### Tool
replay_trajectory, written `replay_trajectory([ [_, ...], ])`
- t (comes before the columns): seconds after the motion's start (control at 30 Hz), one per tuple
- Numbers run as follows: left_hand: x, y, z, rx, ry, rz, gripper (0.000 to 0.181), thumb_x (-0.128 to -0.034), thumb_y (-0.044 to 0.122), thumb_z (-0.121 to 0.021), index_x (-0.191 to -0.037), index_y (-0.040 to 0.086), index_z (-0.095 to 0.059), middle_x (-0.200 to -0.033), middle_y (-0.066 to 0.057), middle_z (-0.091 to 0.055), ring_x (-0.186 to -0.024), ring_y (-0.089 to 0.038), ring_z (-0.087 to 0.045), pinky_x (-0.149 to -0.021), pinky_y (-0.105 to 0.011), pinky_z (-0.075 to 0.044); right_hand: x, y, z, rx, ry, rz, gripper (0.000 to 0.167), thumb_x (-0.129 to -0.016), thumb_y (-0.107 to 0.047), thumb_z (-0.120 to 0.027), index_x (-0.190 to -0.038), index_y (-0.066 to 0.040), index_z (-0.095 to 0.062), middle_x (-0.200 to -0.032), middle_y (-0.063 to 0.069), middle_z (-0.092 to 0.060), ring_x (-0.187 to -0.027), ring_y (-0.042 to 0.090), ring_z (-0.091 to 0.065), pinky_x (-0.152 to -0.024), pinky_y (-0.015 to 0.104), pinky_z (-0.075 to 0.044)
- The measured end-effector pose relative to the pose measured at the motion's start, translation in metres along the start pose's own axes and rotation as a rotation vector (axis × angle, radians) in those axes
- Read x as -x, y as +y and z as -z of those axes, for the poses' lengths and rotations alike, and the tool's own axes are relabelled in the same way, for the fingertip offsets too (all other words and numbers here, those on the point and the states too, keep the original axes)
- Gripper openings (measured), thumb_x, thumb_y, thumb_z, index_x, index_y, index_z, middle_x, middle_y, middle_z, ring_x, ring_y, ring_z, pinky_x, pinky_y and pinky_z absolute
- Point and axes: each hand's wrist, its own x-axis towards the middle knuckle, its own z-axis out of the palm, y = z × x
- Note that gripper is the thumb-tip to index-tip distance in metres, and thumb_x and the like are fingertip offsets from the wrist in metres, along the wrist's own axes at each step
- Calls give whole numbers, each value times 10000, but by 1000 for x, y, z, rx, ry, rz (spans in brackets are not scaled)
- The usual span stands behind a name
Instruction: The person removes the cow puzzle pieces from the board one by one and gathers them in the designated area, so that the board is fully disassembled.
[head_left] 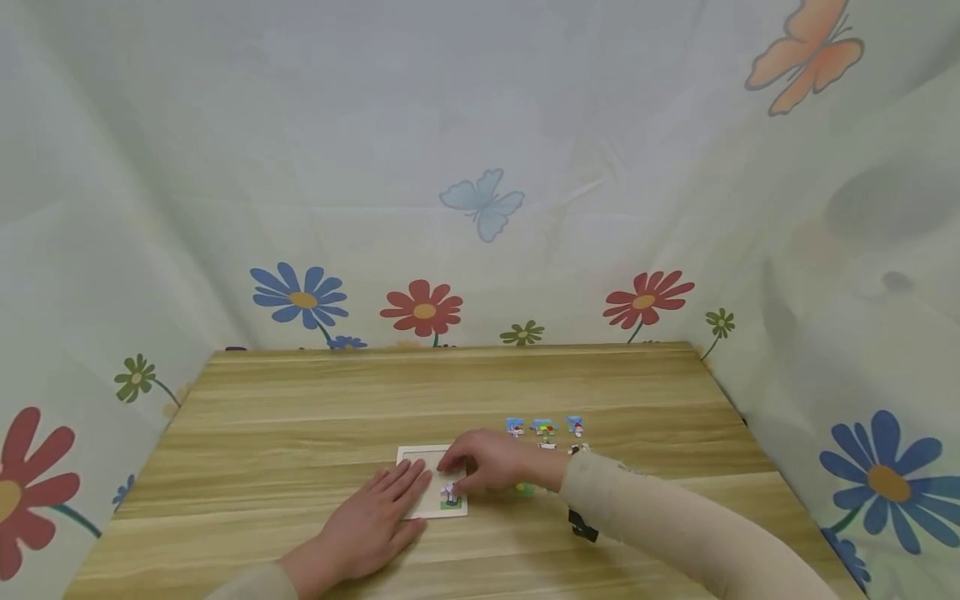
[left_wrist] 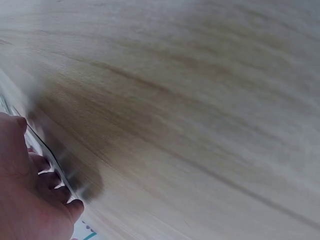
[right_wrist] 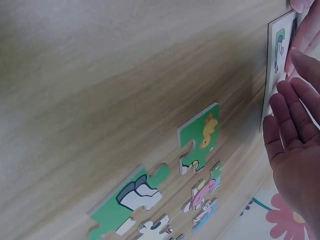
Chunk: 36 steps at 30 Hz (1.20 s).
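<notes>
A shallow white puzzle tray (head_left: 422, 449) lies on the wooden table. One jigsaw piece (head_left: 451, 498), with green along its bottom, sits in its lower right corner. My left hand (head_left: 375, 518) rests on the tray's left side, fingers extended. Over the tray's right side is my right hand (head_left: 491, 461), its fingers gently bent and its thumb close to that piece. In the right wrist view nothing shows between the right hand's (right_wrist: 300, 130) fingers and thumb. The left wrist view shows the left hand (left_wrist: 32, 195) at the tray's edge.
Several loose jigsaw pieces lie right of the tray, among them a blue-topped piece (head_left: 514, 427), a green piece with a yellow duck (right_wrist: 200, 135) and a green piece with boots (right_wrist: 135, 196). A flower-printed curtain (head_left: 360, 208) surrounds the wooden table (head_left: 300, 400).
</notes>
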Motion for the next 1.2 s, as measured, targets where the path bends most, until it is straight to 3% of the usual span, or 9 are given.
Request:
replay_trajectory([
  [0.2, 1, 0, -2, -4, 35, -12, 636, -1107, 443, -508, -1584, 25, -476, -1637, -178, -449, -1496, -385, -439, -1182, -576, -407, -2, -2, -3, 9, 4, 42, 284, -948, -236, -827, -1219, -161, -785, -1092, -113, -729, -945, 35, -642, -809, 153, -514],
  [0.3, 0, -1, -5, -14, 67, -25, 633, -1099, 445, -525, -1570, 22, -495, -1619, -186, -472, -1473, -396, -467, -1159, -584, -428, -1, -3, -4, -46, -9, 50, 264, -955, -221, -820, -1204, -139, -784, -1081, -108, -740, -945, 26, -656, -809, 169, -540],
  [0.53, -1, 3, 5, 12, 5, -3, 635, -1104, 420, -521, -1587, 12, -464, -1638, -194, -441, -1503, -394, -425, -1193, -581, -392, -1, -3, -7, -157, -24, 40, 237, -960, -179, -810, -1184, -106, -780, -1064, -93, -756, -923, -19, -652, -807, 169, -550],
  [0.7, 1, -2, -10, -39, 95, -37, 644, -1106, 468, -502, -1585, 38, -476, -1613, -175, -483, -1467, -379, -480, -1170, -546, -427, -1, -1, -9, -162, -15, 50, 223, -955, -162, -812, -1167, -100, -780, -1049, -90, -759, -904, -54, -636, -804, 155, -546],
  [0.8, 1, -3, -14, -40, 114, -41, 647, -1104, 477, -504, -1581, 39, -482, -1608, -172, -492, -1460, -376, -487, -1159, -547, -436, 0, -2, -9, -138, -4, 56, 226, -962, -179, -807, -1174, -104, -780, -1055, -94, -756, -923, -47, -643, -818, 157, -547],
  [1.0, 0, -3, -11, -37, 83, -36, 647, -1106, 467, -502, -1575, 21, -483, -1615, -185, -477, -1471, -390, -471, -1139, -576, -448, 2, -4, -7, -110, 17, 48, 203, -974, -203, -796, -1157, -117, -786, -1037, -114, -747, -916, -43, -640, -832, 156, -539],
  [1.2, 0, 5, 3, 16, 12, 2, 643, -1105, 420, -519, -1587, 0, -457, -1638, -202, -436, -1505, -398, -420, -1193, -572, -395, 0, -7, -5, -145, -2, 29, 184, -974, -196, -796, -1130, -99, -783, -1021, -84, -759, -895, -60, -634, -844, 151, -540],
])
